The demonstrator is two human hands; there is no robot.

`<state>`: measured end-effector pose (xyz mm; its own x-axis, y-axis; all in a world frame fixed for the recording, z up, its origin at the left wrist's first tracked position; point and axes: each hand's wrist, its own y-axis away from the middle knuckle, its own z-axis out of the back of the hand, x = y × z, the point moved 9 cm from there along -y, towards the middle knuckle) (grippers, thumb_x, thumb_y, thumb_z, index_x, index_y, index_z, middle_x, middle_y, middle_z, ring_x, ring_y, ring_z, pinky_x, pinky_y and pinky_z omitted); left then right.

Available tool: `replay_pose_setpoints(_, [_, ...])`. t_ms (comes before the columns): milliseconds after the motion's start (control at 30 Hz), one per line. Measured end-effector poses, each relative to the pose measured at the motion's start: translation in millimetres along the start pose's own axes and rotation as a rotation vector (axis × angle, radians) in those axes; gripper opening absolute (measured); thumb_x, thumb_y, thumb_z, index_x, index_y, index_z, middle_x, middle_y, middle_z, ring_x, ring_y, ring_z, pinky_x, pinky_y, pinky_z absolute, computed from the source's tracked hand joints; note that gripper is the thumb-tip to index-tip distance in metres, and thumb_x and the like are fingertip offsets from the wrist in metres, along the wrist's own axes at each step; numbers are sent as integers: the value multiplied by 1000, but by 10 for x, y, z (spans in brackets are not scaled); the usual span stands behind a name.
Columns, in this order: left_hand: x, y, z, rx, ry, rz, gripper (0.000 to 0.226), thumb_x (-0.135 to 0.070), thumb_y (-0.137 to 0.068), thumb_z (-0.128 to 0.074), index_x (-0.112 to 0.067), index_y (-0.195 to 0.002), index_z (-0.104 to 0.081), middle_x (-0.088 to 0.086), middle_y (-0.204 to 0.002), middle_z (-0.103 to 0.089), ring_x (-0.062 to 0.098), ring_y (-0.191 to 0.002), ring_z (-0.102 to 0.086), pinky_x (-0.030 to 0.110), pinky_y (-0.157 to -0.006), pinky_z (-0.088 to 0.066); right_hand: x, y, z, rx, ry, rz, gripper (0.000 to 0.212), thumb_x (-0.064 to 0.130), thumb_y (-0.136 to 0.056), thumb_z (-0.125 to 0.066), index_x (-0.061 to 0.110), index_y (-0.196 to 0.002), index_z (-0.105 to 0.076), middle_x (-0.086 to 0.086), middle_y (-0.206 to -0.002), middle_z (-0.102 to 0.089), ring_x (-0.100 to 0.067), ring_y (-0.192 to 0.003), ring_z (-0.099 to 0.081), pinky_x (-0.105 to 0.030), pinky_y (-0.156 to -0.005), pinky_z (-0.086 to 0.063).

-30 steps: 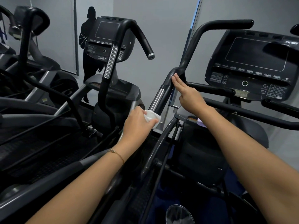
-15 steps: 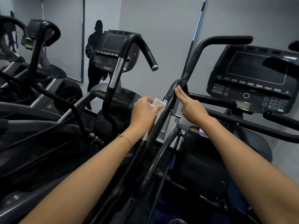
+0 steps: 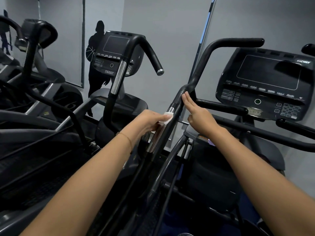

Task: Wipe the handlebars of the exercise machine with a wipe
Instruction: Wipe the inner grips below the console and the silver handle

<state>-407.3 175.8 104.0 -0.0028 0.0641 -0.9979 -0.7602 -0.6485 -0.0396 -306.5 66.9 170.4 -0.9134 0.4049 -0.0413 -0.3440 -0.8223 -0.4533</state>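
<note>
A black handlebar (image 3: 201,65) of the exercise machine rises from the lower middle and bends right at the top. It has a chrome sensor strip (image 3: 157,135) partway up. My left hand (image 3: 150,122) grips a white wipe (image 3: 167,117) and presses it against the left side of the bar at the chrome strip. My right hand (image 3: 198,116) lies with straight fingers against the bar's right side, fingertips just below the bend.
The machine's console (image 3: 265,82) with screen and keypad stands at right, with lower black bars (image 3: 221,106) crossing in front. A second machine with console (image 3: 117,53) and handlebar (image 3: 151,53) stands at left. Grey wall with a dark silhouette decal (image 3: 97,65) is behind.
My left hand slid the wipe up the bar from below the chrome strip to its upper end. My right hand stayed at the bend.
</note>
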Motion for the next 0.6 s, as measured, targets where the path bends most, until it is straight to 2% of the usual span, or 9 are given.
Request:
replay_pose_setpoints(67, [-150,-56,-53,2,59,11,43,-23,-78,-75,5,-108,-59,5,-73,-60,5,-45,-56,15,-45,-46,-1,-5,11,7,4,-2,84,-4,-83,-41,30,-149,-1,17,-155,3,-21,-65,-48,-28,-65,-38])
replay_pose_setpoints(133, [-242,-98,-97,27,60,14,39,-23,-80,-73,1,-106,-56,4,-74,-59,7,-51,-57,15,-44,-47,-4,-7,24,15,5,-4,83,-4,-84,-40,30,-149,-2,17,-154,4,-11,-56,-39,-25,-66,-33])
replay_pose_setpoints(200, [-187,-112,-84,61,27,29,40,-23,-80,-73,2,-107,-57,6,-83,-63,11,-63,-59,19,-56,-53,-5,-5,27,17,5,-6,82,-4,-84,-40,30,-149,-2,17,-154,3,-4,-54,-32,-24,-67,-31])
replay_pose_setpoints(267, [-8,-109,-10,81,-15,53,48,-26,-75,-76,4,-110,-61,10,-97,-68,16,-74,-63,27,-75,-55,3,-3,16,12,-5,-7,82,-5,-84,-40,29,-149,-2,16,-155,3,-8,-57,-34,-24,-67,-30])
replay_pose_setpoints(333, [144,-78,29,103,-47,78,54,-29,-71,-78,3,-112,-63,14,-102,-69,18,-78,-65,32,-85,-54,3,-5,-8,5,-14,-5,83,-5,-84,-40,29,-149,-1,16,-155,2,-12,-65,-39,-24,-67,-30])
replay_pose_setpoints(400, [90,-82,8,94,-50,45,49,-25,-74,-77,4,-110,-63,13,-94,-70,15,-70,-65,29,-79,-56,3,-7,-21,-5,-17,-2,84,-5,-83,-41,29,-149,0,15,-155,3,-16,-70,-43,-25,-66,-30])
replay_pose_setpoints(467, [-106,-128,-20,36,-48,2,44,-22,-77,-76,5,-108,-62,10,-83,-67,9,-56,-62,21,-61,-56,2,-9,-20,-4,-9,-6,84,-5,-83,-41,28,-149,-1,15,-155,2,-16,-73,-44,-26,-66,-32])
replay_pose_setpoints(533, [-299,-159,-68,6,-57,-11,40,-22,-78,-75,1,-106,-60,5,-72,-62,4,-44,-59,15,-45,-49,-8,-12,-9,3,-3,-16,84,-4,-83,-41,29,-149,-2,15,-155,3,-18,-75,-47,-27,-68,-35])
replay_pose_setpoints(600, [-375,-178,-111,32,-91,8,40,-25,-79,-74,-1,-108,-59,2,-73,-61,5,-50,-59,16,-48,-50,-15,-12,2,5,6,-19,83,-3,-84,-41,31,-149,-2,17,-155,4,-23,-79,-54,-29,-72,-40])
